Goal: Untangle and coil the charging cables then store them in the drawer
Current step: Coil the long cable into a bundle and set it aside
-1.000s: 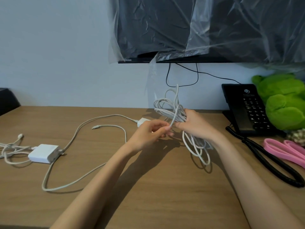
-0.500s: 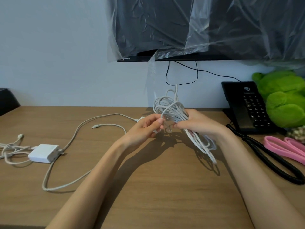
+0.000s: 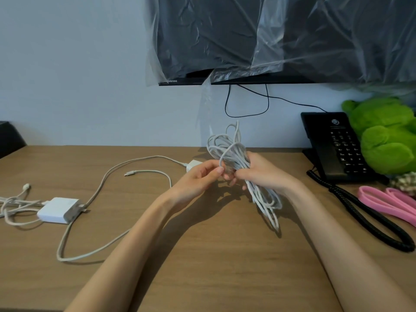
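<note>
right hand [image 3: 262,174] has its fingers wrapped round the middle of a white cable bundle [image 3: 233,152], holding it up over the counter [image 3: 202,266] toward the back edge, a bit right of centre. loops stick up above the hand and the rest hang below it, the lowest about reaching the wood. left hand [image 3: 198,179] is right beside it, thumb and forefinger pinched on one strand that loops off the bundle. a loose cable [image 3: 144,157] snakes over the left half of the counter, running by a white charger brick [image 3: 58,210] near the left edge, with more tangled cord beside that. black desk phone [image 3: 337,149] sits by the back right corner.
</note>
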